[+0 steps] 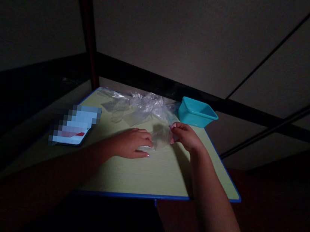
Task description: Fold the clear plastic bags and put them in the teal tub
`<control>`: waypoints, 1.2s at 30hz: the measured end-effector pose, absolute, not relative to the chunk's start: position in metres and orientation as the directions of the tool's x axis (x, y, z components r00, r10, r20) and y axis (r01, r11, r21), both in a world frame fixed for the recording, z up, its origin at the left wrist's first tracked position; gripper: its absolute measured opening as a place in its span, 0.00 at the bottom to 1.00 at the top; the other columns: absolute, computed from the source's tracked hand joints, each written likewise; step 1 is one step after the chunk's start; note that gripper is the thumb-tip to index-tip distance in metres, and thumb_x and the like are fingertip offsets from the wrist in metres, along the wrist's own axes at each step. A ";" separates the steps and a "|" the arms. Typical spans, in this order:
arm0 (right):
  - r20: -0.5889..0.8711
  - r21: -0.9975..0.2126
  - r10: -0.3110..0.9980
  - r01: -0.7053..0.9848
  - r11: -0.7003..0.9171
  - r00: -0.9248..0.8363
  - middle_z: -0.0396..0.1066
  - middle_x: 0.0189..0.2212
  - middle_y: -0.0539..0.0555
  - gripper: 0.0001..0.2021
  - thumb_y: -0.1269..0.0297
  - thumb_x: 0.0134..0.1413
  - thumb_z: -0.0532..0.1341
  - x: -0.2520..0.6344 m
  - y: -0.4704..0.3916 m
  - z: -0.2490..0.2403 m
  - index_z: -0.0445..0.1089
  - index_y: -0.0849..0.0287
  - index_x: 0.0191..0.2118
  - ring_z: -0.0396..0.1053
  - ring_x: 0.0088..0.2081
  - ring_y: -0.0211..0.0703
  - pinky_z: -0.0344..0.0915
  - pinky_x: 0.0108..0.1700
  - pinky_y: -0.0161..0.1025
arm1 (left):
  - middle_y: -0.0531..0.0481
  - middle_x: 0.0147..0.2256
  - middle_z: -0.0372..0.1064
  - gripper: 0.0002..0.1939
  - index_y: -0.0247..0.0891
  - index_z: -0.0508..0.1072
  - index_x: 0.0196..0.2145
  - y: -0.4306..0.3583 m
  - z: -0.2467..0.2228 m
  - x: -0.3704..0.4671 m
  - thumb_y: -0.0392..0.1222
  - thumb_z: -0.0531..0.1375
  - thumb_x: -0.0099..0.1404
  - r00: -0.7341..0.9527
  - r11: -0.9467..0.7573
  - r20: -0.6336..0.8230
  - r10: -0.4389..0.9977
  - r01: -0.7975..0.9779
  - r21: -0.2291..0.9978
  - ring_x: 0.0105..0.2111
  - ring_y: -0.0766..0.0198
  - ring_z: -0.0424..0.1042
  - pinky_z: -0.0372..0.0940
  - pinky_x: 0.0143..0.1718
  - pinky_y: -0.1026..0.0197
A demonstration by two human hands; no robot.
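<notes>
A small clear plastic bag (161, 136) stretches between my two hands over the pale green table (147, 175). My left hand (133, 143) lies palm down on the bag's left end, fingers spread a little, thumb apart on the tabletop. On the right, my right hand (182, 135) is closed in a pinch on the bag's right end, where something pinkish shows at the fingertips. Behind the hands, several crumpled clear plastic bags (151, 108) are heaped along the table's far edge.
A turquoise plastic basket (197, 113) stands at the table's back right corner. To the left lies a lit tablet or phone (79, 125), its screen partly pixelated. The table has a blue edge, with wall panels behind it.
</notes>
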State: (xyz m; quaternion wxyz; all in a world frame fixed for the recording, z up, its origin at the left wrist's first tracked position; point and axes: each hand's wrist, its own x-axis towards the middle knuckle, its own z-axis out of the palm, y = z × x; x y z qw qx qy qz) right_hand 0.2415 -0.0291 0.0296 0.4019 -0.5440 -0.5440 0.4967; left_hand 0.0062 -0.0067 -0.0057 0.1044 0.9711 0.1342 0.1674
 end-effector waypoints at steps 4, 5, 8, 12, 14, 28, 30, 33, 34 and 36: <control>-0.030 -0.995 0.989 0.098 -0.016 -0.144 0.66 0.13 0.46 0.14 0.56 0.41 0.64 0.237 -0.028 0.027 0.61 0.59 0.24 0.63 0.15 0.34 0.60 0.19 0.30 | 0.47 0.42 0.69 0.14 0.42 0.72 0.45 -0.006 -0.006 0.006 0.47 0.57 0.63 0.907 -0.941 0.299 0.296 0.223 0.253 0.43 0.57 0.66 0.58 0.48 0.56; -0.015 -0.997 0.988 0.080 -0.003 -0.153 0.66 0.13 0.46 0.14 0.55 0.42 0.64 0.235 -0.027 0.026 0.61 0.58 0.24 0.63 0.15 0.34 0.60 0.19 0.30 | 0.47 0.42 0.69 0.14 0.42 0.72 0.45 -0.006 -0.006 0.006 0.48 0.57 0.63 0.907 -0.941 0.300 0.296 0.224 0.253 0.43 0.57 0.66 0.58 0.48 0.56; 0.016 -0.999 0.986 0.028 0.021 -0.168 0.67 0.15 0.46 0.15 0.54 0.43 0.65 0.231 -0.026 0.022 0.61 0.59 0.24 0.64 0.17 0.34 0.61 0.21 0.31 | 0.47 0.42 0.69 0.14 0.41 0.72 0.45 -0.007 -0.005 0.006 0.48 0.57 0.63 0.908 -0.939 0.291 0.302 0.230 0.256 0.44 0.57 0.66 0.58 0.47 0.57; 0.046 -0.998 0.988 -0.042 0.040 -0.147 0.66 0.17 0.45 0.17 0.52 0.40 0.68 0.225 -0.025 0.017 0.63 0.59 0.24 0.64 0.19 0.33 0.62 0.24 0.32 | 0.47 0.42 0.69 0.14 0.41 0.72 0.45 -0.008 -0.004 0.007 0.47 0.57 0.63 0.910 -0.937 0.278 0.309 0.242 0.252 0.44 0.57 0.66 0.57 0.48 0.56; 0.071 -0.996 0.986 -0.068 0.061 -0.151 0.64 0.18 0.44 0.18 0.51 0.39 0.68 0.221 -0.026 0.016 0.63 0.59 0.24 0.63 0.20 0.33 0.60 0.24 0.32 | 0.47 0.42 0.69 0.15 0.41 0.71 0.46 -0.009 -0.004 0.007 0.47 0.57 0.63 0.912 -0.939 0.271 0.308 0.245 0.243 0.43 0.57 0.66 0.58 0.48 0.56; 0.137 -0.985 0.961 -0.138 0.105 -0.241 0.61 0.19 0.44 0.18 0.51 0.42 0.68 0.200 -0.029 0.004 0.62 0.58 0.25 0.56 0.21 0.32 0.53 0.26 0.33 | 0.45 0.41 0.69 0.16 0.40 0.73 0.45 -0.009 -0.008 0.007 0.50 0.56 0.63 0.904 -0.946 0.290 0.315 0.275 0.169 0.43 0.55 0.66 0.60 0.46 0.55; 0.139 -0.983 0.958 -0.156 0.102 -0.251 0.60 0.20 0.44 0.17 0.52 0.43 0.68 0.198 -0.030 0.003 0.62 0.58 0.26 0.56 0.22 0.32 0.53 0.27 0.32 | 0.45 0.42 0.69 0.16 0.40 0.73 0.44 -0.009 -0.008 0.008 0.50 0.56 0.63 0.904 -0.947 0.289 0.315 0.280 0.157 0.43 0.55 0.66 0.60 0.46 0.55; 0.165 -0.980 0.951 -0.156 0.127 -0.263 0.61 0.21 0.45 0.16 0.54 0.45 0.68 0.197 -0.030 0.002 0.64 0.58 0.27 0.57 0.24 0.32 0.53 0.28 0.32 | 0.45 0.42 0.70 0.16 0.39 0.73 0.42 -0.008 -0.008 0.008 0.50 0.57 0.62 0.903 -0.948 0.295 0.313 0.278 0.156 0.44 0.55 0.66 0.60 0.46 0.55; 0.175 -0.979 0.950 -0.149 0.140 -0.260 0.61 0.22 0.45 0.15 0.54 0.46 0.67 0.196 -0.030 0.002 0.64 0.58 0.27 0.58 0.25 0.33 0.54 0.29 0.32 | 0.45 0.42 0.70 0.15 0.39 0.73 0.42 -0.009 -0.008 0.008 0.50 0.57 0.62 0.902 -0.948 0.298 0.312 0.275 0.159 0.44 0.55 0.66 0.61 0.46 0.55; 0.188 -0.978 0.950 -0.135 0.158 -0.248 0.62 0.23 0.45 0.14 0.55 0.46 0.67 0.196 -0.030 0.001 0.65 0.58 0.27 0.58 0.26 0.33 0.54 0.30 0.33 | 0.45 0.43 0.70 0.15 0.39 0.73 0.42 -0.009 -0.007 0.008 0.50 0.57 0.62 0.901 -0.948 0.304 0.310 0.270 0.167 0.45 0.54 0.66 0.61 0.47 0.55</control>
